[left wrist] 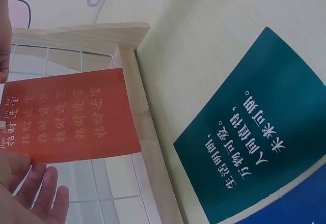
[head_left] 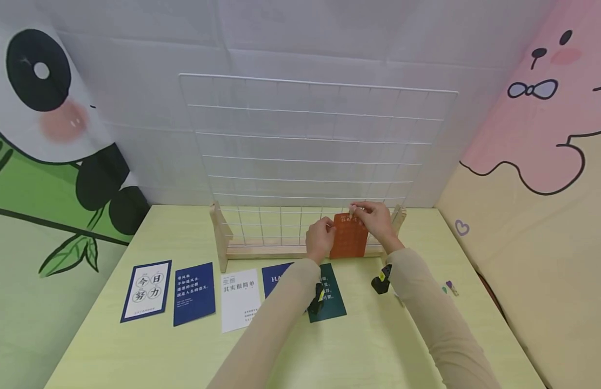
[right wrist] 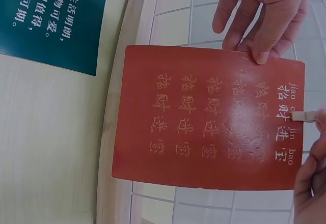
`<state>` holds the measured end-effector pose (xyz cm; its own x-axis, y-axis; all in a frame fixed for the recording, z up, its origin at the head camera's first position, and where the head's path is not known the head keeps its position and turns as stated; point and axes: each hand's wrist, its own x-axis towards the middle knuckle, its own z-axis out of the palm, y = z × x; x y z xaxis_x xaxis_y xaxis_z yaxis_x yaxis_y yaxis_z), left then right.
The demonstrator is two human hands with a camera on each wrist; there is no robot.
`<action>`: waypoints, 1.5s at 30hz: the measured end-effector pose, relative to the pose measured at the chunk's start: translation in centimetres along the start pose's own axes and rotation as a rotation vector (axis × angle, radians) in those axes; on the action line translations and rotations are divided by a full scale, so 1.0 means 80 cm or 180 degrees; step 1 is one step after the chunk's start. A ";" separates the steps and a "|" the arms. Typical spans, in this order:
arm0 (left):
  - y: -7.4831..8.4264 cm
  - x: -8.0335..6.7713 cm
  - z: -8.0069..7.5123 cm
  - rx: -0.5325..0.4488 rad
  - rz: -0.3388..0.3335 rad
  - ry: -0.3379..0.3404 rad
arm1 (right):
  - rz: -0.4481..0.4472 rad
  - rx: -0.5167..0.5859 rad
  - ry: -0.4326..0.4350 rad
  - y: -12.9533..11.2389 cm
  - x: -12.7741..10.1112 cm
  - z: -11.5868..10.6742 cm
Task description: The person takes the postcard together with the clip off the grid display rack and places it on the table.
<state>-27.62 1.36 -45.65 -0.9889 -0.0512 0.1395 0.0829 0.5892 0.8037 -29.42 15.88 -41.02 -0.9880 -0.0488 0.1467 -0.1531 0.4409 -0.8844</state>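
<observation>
An orange-red card (head_left: 349, 236) with pale characters stands upright against the lower part of a white wire grid (head_left: 310, 156), which sits in a wooden base (head_left: 261, 251). My left hand (head_left: 321, 237) pinches the card's left edge, thumb on the front and fingers (left wrist: 43, 198) behind. My right hand (head_left: 374, 217) pinches a small wooden clip (right wrist: 304, 115) at the card's top edge (right wrist: 285, 107). In the right wrist view the clip sits over the card edge beside a grid wire, and the left hand's fingers (right wrist: 265, 20) show at the opposite side.
Several printed cards lie in a row on the yellow-green table (head_left: 378, 346): white with a blue border (head_left: 146, 290), dark blue (head_left: 194, 293), white (head_left: 239, 299), blue (head_left: 276, 276) and teal (head_left: 331, 294). A few small clips (head_left: 450, 287) lie at the right.
</observation>
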 end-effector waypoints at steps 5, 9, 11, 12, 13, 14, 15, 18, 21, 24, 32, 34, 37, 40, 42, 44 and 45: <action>0.001 -0.003 -0.002 -0.0098 0.0025 -0.0003 | -0.0161 0.0107 0.0008 0.024 0.011 0.002; -0.001 -0.006 -0.004 -0.0237 -0.0007 -0.0032 | -0.0168 0.0189 0.0027 0.087 0.047 0.008; -0.002 -0.007 -0.004 -0.0273 -0.0028 -0.0038 | -0.0264 0.0245 0.0101 0.114 0.062 0.010; -0.003 -0.007 -0.004 -0.0286 -0.0034 -0.0042 | -0.0183 0.0190 0.0116 0.105 0.058 0.010; -0.003 -0.007 -0.004 -0.0296 -0.0037 -0.0046 | -0.0132 0.0175 0.0108 0.098 0.053 0.009; -0.003 -0.007 -0.004 -0.0299 -0.0035 -0.0049 | -0.0203 0.0206 0.0134 0.103 0.055 0.010; -0.003 -0.007 -0.004 -0.0304 -0.0032 -0.0048 | -0.0183 0.0196 0.0147 0.103 0.056 0.010; -0.005 -0.008 -0.004 -0.0284 -0.0004 -0.0025 | -0.0074 0.0129 0.0161 0.122 0.074 0.013; -0.007 -0.009 -0.006 -0.0265 0.0048 0.0015 | -0.0323 0.0011 0.0333 0.191 0.115 0.023; -0.010 -0.012 -0.007 -0.0270 0.0076 0.0026 | -0.0560 -0.0046 0.0464 0.228 0.133 0.029; -0.018 -0.014 -0.009 -0.0222 0.0062 -0.0043 | -0.0513 0.0136 0.0178 0.027 0.012 -0.001; -0.019 -0.015 -0.010 -0.0231 0.0084 -0.0074 | -0.0620 0.0174 0.0128 0.002 -0.006 -0.006; -0.020 -0.018 -0.010 -0.0297 0.0094 -0.0153 | -0.0647 0.0230 0.0088 -0.011 -0.016 -0.010; -0.022 -0.022 -0.009 -0.0379 0.0083 -0.0233 | -0.0547 0.0236 0.0072 0.000 -0.014 -0.013; -0.024 -0.025 -0.007 -0.0425 0.0080 -0.0258 | -0.0502 0.0210 0.0059 0.011 -0.010 -0.014; -0.027 -0.028 -0.005 -0.0486 0.0052 -0.0284 | -0.0472 0.0197 0.0067 0.017 -0.009 -0.016; -0.028 -0.030 -0.004 -0.0516 0.0033 -0.0300 | -0.0500 0.0195 0.0067 0.020 -0.008 -0.016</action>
<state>-25.40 -0.10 -47.59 -0.9944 0.0344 0.0997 0.1045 0.4512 0.8863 -28.97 17.77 -41.98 -0.9512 -0.0939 0.2939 -0.3073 0.3739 -0.8751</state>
